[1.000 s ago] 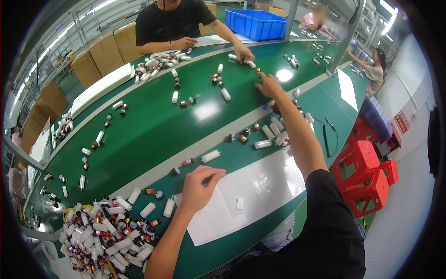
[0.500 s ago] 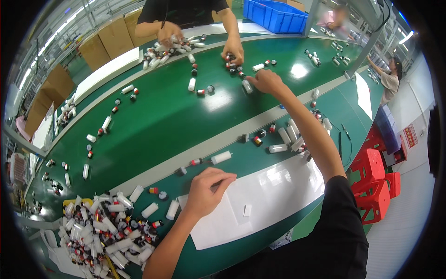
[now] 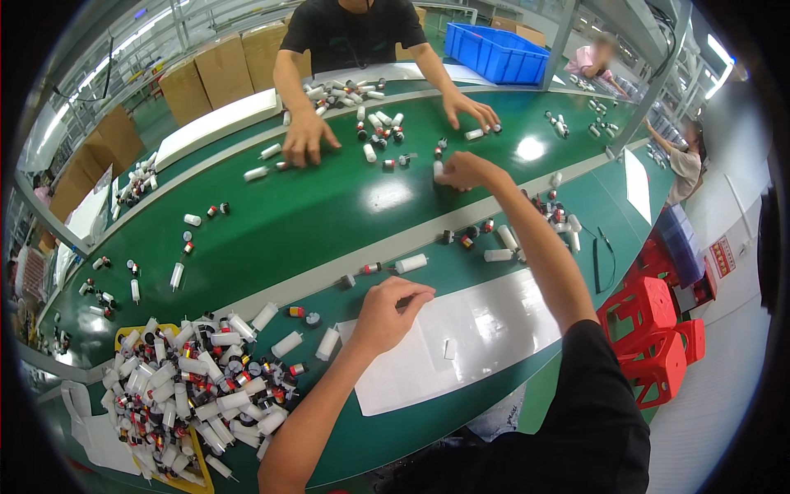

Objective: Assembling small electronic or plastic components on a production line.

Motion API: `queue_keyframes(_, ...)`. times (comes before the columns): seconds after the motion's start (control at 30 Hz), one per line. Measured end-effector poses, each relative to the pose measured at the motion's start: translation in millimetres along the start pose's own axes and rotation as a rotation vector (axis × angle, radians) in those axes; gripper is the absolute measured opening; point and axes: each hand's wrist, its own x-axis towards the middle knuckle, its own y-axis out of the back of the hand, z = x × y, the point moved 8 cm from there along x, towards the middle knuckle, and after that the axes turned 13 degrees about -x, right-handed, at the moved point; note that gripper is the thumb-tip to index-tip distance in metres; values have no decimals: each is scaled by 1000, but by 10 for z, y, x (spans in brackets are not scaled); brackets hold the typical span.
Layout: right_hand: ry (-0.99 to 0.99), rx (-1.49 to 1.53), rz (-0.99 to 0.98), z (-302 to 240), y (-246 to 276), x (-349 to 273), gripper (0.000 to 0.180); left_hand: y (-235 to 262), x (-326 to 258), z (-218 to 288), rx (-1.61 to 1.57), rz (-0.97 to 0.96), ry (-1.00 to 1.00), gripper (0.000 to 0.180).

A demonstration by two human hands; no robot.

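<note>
My right hand (image 3: pixel 466 171) reaches across the green belt, its fingers closed on a small white plastic cylinder (image 3: pixel 438 170). Just beyond the cylinder lie small red and black capped parts (image 3: pixel 442 146). My left hand (image 3: pixel 390 311) hovers at the left edge of a white sheet (image 3: pixel 448 375), thumb and fingertips pinched together; whatever might be between them is hidden. A white cylinder with a thin tip (image 3: pixel 411 263) and a red and black part (image 3: pixel 373 268) lie beyond my left hand. Another white cylinder (image 3: pixel 327 344) stands close to my left forearm.
A yellow tray (image 3: pixel 202 469) heaped with white cylinders and capped parts stands at the lower left. More cylinders (image 3: pixel 504 244) cluster near my right forearm. Opposite, a co-worker's hands (image 3: pixel 306 136) are over the belt. A blue crate (image 3: pixel 494 53) stands behind; red stools (image 3: pixel 650 313) are at right.
My right hand has closed on the white cylinder and drawn it slightly toward me. The co-worker's hands have spread apart, leaving parts strewn on the belt. My left hand keeps its pinch.
</note>
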Motion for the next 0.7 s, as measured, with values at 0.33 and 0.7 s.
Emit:
queue_keyframes(0.33,336,-23,-206,-583,433,-769,41,7,94,-3,57,12,35,11)
queue_keyframes(0.7,784,-79,-16,-3098,513,-257,46,77,17,-235,-10,69,-151,8)
